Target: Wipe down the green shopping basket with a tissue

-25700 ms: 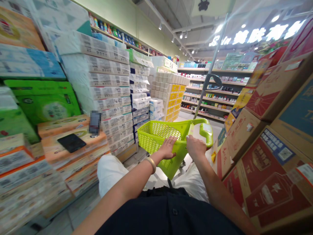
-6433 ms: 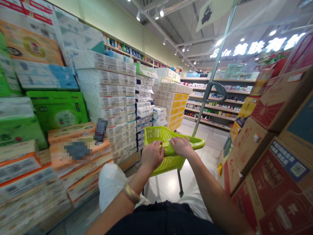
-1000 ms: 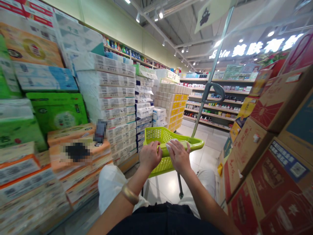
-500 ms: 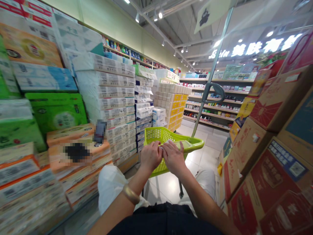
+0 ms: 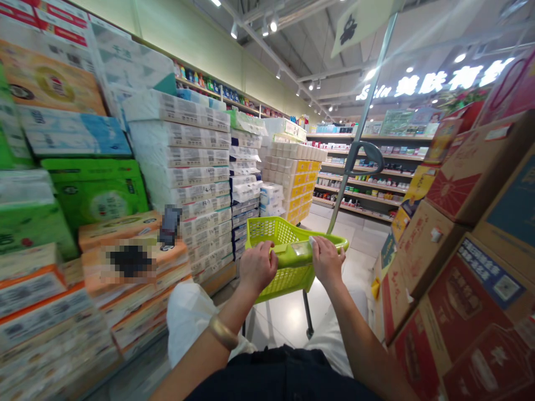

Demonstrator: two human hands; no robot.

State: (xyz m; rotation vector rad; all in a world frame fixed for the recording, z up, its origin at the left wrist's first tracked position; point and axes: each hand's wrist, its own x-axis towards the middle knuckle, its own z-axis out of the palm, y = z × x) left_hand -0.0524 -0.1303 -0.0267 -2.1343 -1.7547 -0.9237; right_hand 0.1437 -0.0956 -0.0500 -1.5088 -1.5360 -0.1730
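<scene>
A lime-green shopping cart point(image 5: 288, 276) with a perforated basket stands right in front of me. My left hand point(image 5: 258, 267) is wrapped around the left part of its handle point(image 5: 292, 254). Toward the right end, my right hand point(image 5: 327, 260) grips the same handle, with a small white bit showing by the thumb. A clear label plate lies on the handle between the two hands. The cart's far inside is partly hidden by the handle and hands. A gold bangle point(image 5: 224, 332) circles my left wrist.
Stacked white tissue packs point(image 5: 200, 167) and orange packs point(image 5: 137, 250) line the left side. Cardboard cartons point(image 5: 447, 239) rise on the right. A metal pole point(image 5: 341, 195) stands just beyond the cart. Stocked shelves point(image 5: 368, 184) cross the back over a tiled floor point(image 5: 359, 236).
My right hand has slid right along the handle, away from my left hand, uncovering the label plate. The left hand stays in place, and the cart looks unmoved.
</scene>
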